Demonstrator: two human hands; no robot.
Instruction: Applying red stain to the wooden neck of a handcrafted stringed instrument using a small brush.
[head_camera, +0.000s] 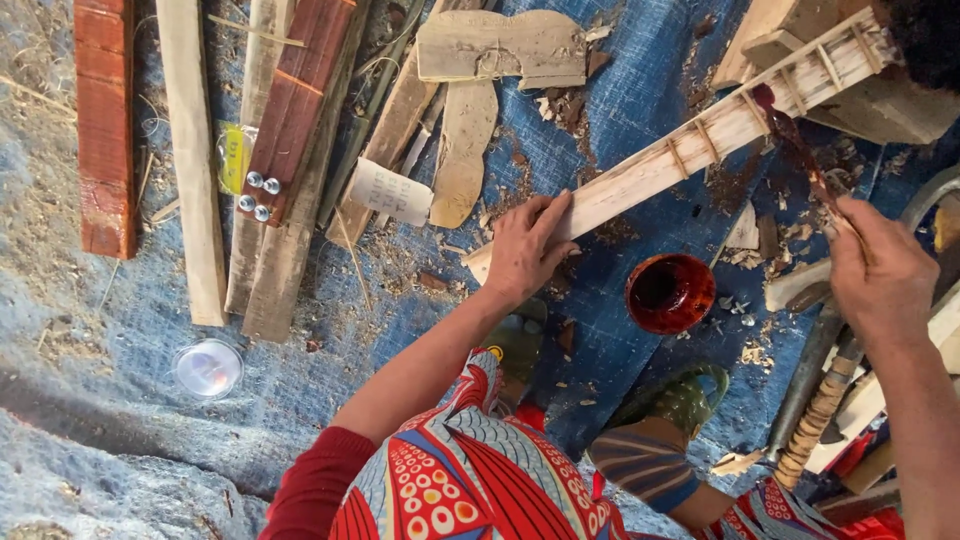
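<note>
My left hand (525, 245) presses flat on the near end of a long pale wooden piece (690, 150) with several small cross slats, which runs up to the right over a blue tarp (620, 90). My right hand (880, 270) grips a brush (795, 135) stained dark red; its tip touches the wooden piece near the far end. A round bowl of dark red stain (668, 292) sits on the tarp between my hands.
Planks and offcuts (290, 110) lie at the upper left, one red board (103, 120) at the far left, several metal caps (256, 195) beside them. A clear round lid (207, 368) rests lower left. Wood shavings litter the tarp. Tool handles (820, 410) lie at right. My green shoes (685, 395) stand below.
</note>
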